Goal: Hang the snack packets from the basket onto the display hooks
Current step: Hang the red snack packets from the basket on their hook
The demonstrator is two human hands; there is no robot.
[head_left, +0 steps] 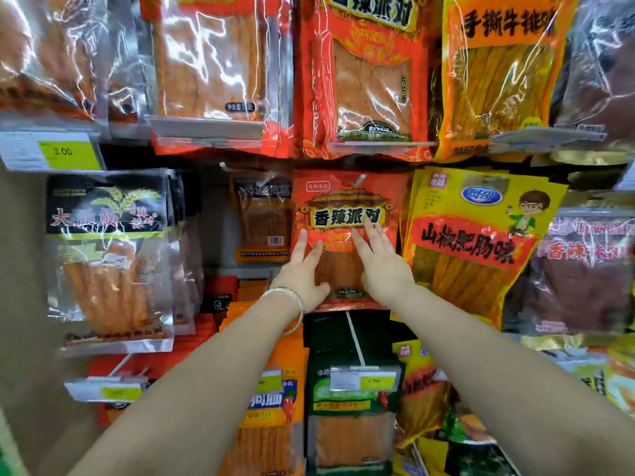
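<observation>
Step in hand: seating the red snack packet (345, 235) on its display hook (357, 182); the hook tip shows through the hang hole at the packet's top edge, so by my reading this packet is hung or nearly so, and the hands are smoothing it flat.
Left hand (304, 269): fingers spread and apart, palm laid on the packet's lower left face, clamped on nothing; a silver bangle (292, 305) sits at the wrist.
Right hand (379, 261): fingers likewise spread, flat on the packet's lower right face, gripping nothing.
Packet's place: middle row, between a dark-topped packet (263, 223) set further back on its left and the yellow packet stack (481, 242) just beside it on the right.
Next move calls for: letting go gently so the packet does not slide off the hook tip, then going to the basket for another; the basket is not in view.
Count, hands: two.
Count, red packets under the hands: one seen; any behind it are hidden.
Count, readable price tags: two, a left tag (51, 154) and a lower tag (364, 378).
Count, remaining packets to hang: cannot tell.
</observation>
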